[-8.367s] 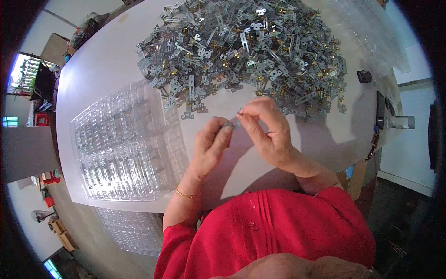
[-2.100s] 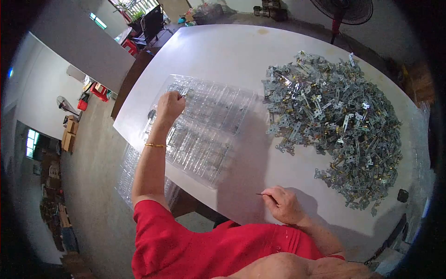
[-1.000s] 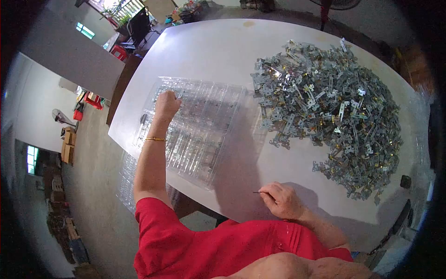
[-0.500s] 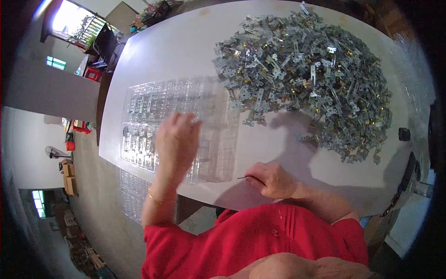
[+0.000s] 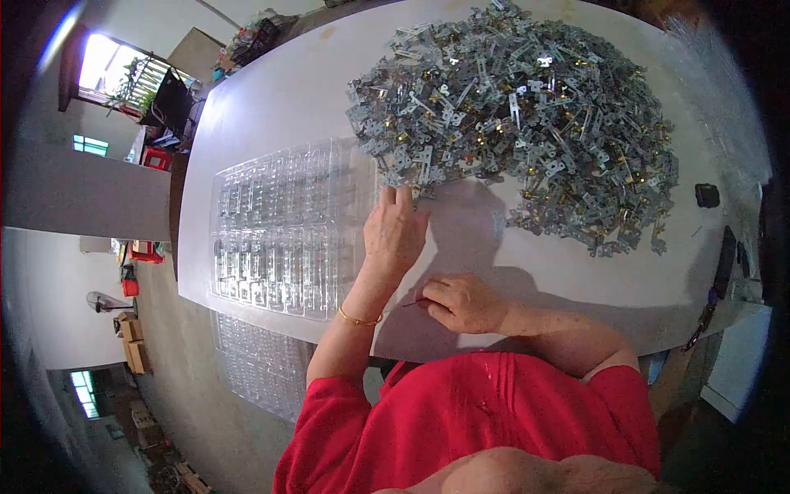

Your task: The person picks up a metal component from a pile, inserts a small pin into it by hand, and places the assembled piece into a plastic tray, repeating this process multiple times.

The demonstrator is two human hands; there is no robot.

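My left hand (image 5: 396, 234), with a gold bracelet on its wrist, reaches over the near left edge of a large heap of small metal parts (image 5: 527, 115). Its fingers are bent and slightly apart, with the tips at the loose parts; I see nothing held between them. Closer to my body, my right hand (image 5: 462, 303) is closed around a thin dark rod (image 5: 412, 305), whose end sticks out to the left. Left of the hands lies a clear plastic tray (image 5: 276, 230) with rows of narrow slots, and metal pieces show in some of them.
More clear trays (image 5: 259, 358) stand lower down, beyond the left edge of the white table (image 5: 280, 99). A small black object (image 5: 707, 195) lies at the right. Clear plastic wrap (image 5: 712, 99) is bunched along the far right side.
My left hand has moved right, from above the clear tray to the edge of the metal heap. My right hand still holds the rod. The whole view has shifted slightly.
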